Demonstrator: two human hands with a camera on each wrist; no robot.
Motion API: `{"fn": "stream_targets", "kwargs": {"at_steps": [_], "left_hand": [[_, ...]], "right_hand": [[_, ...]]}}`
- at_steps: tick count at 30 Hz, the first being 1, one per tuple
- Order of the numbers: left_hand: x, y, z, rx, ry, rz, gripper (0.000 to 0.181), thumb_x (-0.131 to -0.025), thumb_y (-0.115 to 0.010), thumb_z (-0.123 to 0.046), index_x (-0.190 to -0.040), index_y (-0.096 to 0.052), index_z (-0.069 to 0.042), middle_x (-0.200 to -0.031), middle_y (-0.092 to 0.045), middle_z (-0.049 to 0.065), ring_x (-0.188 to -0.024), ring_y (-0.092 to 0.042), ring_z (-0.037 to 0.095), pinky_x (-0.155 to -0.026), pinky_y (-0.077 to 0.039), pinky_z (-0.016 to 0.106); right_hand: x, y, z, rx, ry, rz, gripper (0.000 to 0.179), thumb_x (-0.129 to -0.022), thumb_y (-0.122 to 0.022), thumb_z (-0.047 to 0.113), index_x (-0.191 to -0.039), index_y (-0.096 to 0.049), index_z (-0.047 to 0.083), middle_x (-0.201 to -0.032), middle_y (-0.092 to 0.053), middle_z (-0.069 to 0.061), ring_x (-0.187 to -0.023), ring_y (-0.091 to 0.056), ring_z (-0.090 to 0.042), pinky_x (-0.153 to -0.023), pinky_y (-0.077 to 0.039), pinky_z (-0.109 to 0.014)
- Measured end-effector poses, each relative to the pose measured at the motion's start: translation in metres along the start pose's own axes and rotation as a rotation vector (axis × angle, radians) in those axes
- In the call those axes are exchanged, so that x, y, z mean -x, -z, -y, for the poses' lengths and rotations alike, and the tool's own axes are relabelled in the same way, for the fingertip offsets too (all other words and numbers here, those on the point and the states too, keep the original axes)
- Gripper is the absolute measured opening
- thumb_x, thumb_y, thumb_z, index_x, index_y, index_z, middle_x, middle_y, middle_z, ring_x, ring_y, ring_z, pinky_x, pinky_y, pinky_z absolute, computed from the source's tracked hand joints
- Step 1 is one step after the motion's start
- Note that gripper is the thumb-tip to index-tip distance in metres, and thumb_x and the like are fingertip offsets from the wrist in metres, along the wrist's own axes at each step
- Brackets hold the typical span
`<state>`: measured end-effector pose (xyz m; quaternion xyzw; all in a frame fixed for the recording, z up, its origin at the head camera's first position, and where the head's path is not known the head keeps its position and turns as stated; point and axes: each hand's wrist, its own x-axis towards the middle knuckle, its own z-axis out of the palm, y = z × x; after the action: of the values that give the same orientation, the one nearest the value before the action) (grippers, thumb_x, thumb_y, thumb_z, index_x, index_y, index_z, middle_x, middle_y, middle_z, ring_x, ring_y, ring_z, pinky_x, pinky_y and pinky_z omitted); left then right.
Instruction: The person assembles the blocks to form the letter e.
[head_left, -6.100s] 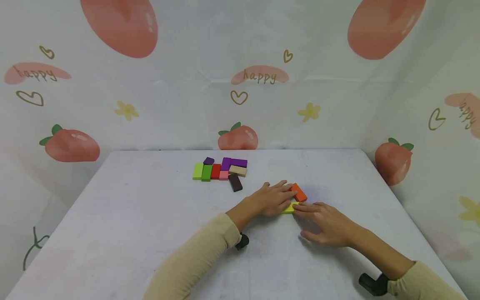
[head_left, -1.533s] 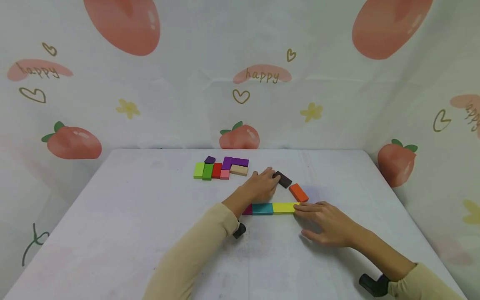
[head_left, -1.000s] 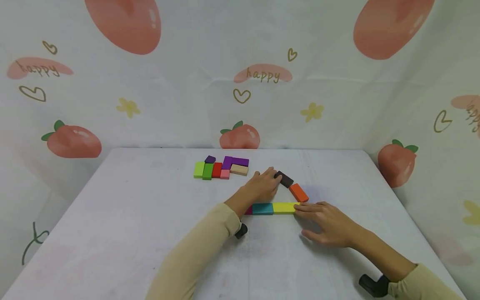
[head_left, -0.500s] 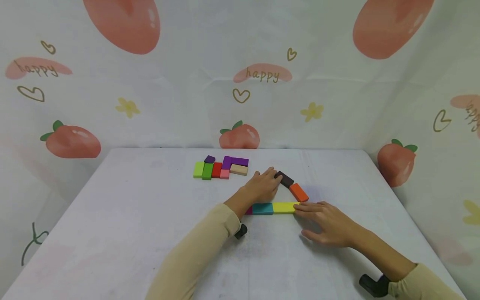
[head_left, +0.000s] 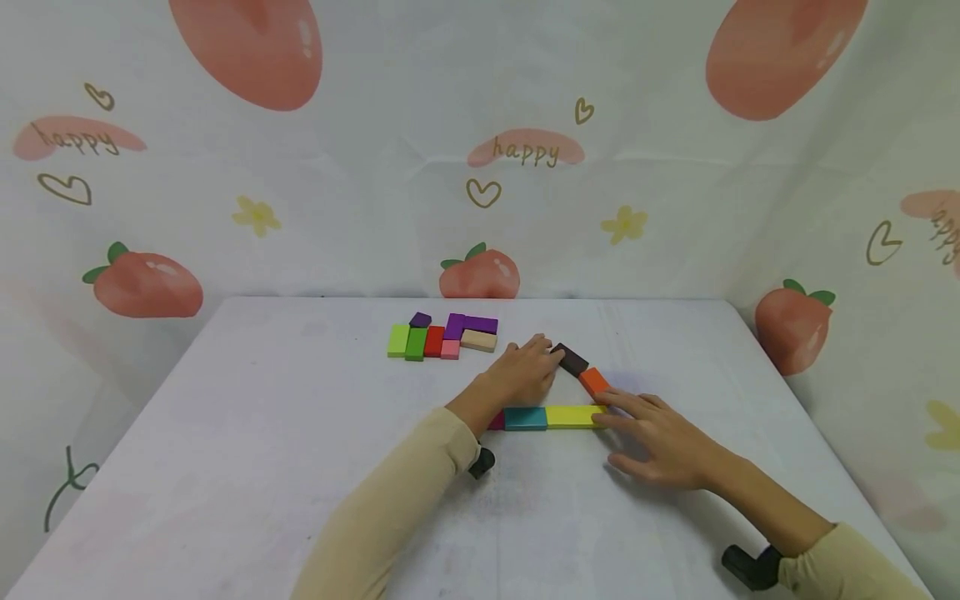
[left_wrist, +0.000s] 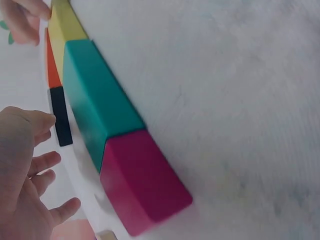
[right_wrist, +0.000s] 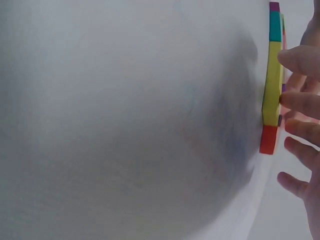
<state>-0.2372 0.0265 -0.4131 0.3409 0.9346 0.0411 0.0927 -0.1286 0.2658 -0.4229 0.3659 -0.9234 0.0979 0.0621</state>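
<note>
My left hand [head_left: 521,372] touches the far left end of a dark brown block [head_left: 570,359] with its fingertips, its other fingers spread in the left wrist view. Touching the dark block's near end is an orange block [head_left: 596,381], angled toward the yellow block [head_left: 573,417]. My right hand [head_left: 663,442] lies with fingers extended, one fingertip at the orange block's near end and another on the yellow block's right end. Left of the yellow block, a teal block [head_left: 525,418] and a magenta block [left_wrist: 145,177] continue a straight row. My left wrist partly covers the magenta one in the head view.
A cluster at the back holds light green [head_left: 398,341], green [head_left: 415,343], red [head_left: 434,341], pink [head_left: 450,349], beige [head_left: 478,341] and purple [head_left: 454,326] blocks. A dark purple piece [head_left: 420,319] lies behind them. A printed cloth hangs beyond the white table [head_left: 262,417].
The dark brown block has moved right from the cluster to the orange block, with my left hand at it. My right hand has just shifted slightly, bringing a finger onto the orange block.
</note>
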Motion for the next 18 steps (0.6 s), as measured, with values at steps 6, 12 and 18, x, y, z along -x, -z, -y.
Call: {"fn": "stream_targets", "kwargs": {"at_steps": [6, 12, 18], "left_hand": [[0.005, 0.003, 0.016, 0.050, 0.037, -0.045, 0.050, -0.106, -0.044, -0.028, -0.154, -0.039, -0.021, -0.158, -0.036, 0.005, -0.150, -0.023, 0.023, -0.116, -0.028, 0.051], [0.016, 0.005, 0.042, 0.047, 0.086, -0.090, 0.053, -0.104, -0.050, -0.028, -0.155, -0.038, -0.020, -0.158, -0.036, 0.007, -0.149, -0.024, 0.025, -0.114, -0.029, 0.056], [0.033, 0.009, 0.073, 0.036, 0.110, -0.137, 0.050, -0.102, -0.053, -0.025, -0.151, -0.045, -0.016, -0.153, -0.043, 0.011, -0.146, -0.031, 0.028, -0.112, -0.031, 0.059]], "right_hand": [[0.002, 0.001, -0.004, -0.006, -0.011, 0.004, 0.052, -0.080, -0.080, 0.035, -0.128, -0.068, 0.018, -0.144, -0.053, -0.010, -0.128, -0.053, -0.029, -0.097, -0.046, -0.058], [0.003, 0.001, -0.007, -0.029, -0.038, 0.025, 0.049, -0.081, -0.079, 0.033, -0.127, -0.069, 0.019, -0.140, -0.058, -0.009, -0.125, -0.057, -0.029, -0.098, -0.045, -0.059], [0.003, 0.001, -0.008, -0.043, -0.047, 0.038, 0.048, -0.082, -0.078, 0.031, -0.127, -0.069, 0.018, -0.139, -0.059, -0.009, -0.127, -0.056, -0.029, -0.098, -0.046, -0.057]]}}
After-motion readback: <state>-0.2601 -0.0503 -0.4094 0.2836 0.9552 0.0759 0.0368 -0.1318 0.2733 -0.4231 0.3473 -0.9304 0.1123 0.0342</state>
